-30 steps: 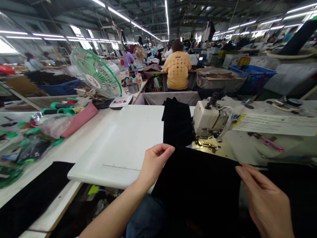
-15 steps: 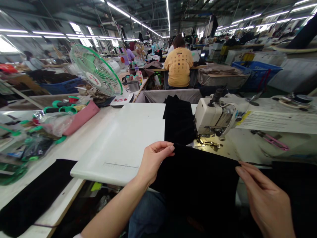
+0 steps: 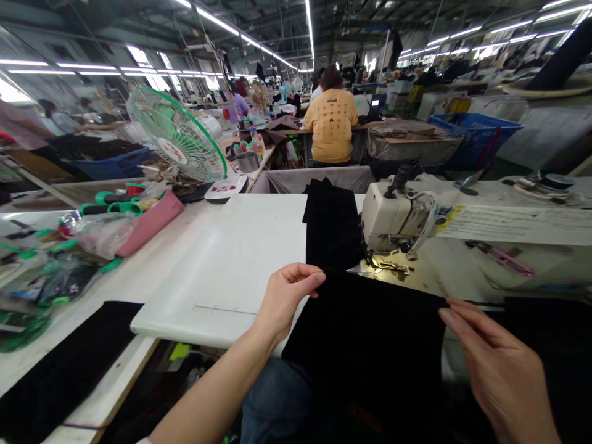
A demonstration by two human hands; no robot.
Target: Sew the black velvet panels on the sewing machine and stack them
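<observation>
A piece of black fabric (image 3: 370,333) hangs over the table's front edge, its upper edge stretched between my two hands. My left hand (image 3: 289,296) pinches its upper left corner between thumb and fingers. At the upper right corner, my right hand (image 3: 494,351) grips the same piece in a pinch. Just beyond lies the sewing machine (image 3: 393,216), its presser foot and brass-coloured plate (image 3: 393,266) behind the fabric's edge. More black cloth (image 3: 330,225) lies on the white table (image 3: 231,253), left of the machine head. The fabric's lower part merges with the dark area below.
Left of the table are another black piece (image 3: 69,364), a pink holder (image 3: 152,225) with thread spools, and a green-rimmed fan (image 3: 178,135). Pink-handled snips (image 3: 506,259) lie under the machine arm. A person in a yellow shirt (image 3: 332,126) sits ahead, near a blue crate (image 3: 476,135).
Both hands keep their pinch on the black fabric, nearly still. The view has shifted slightly. A person in pink has come into view at the far left.
</observation>
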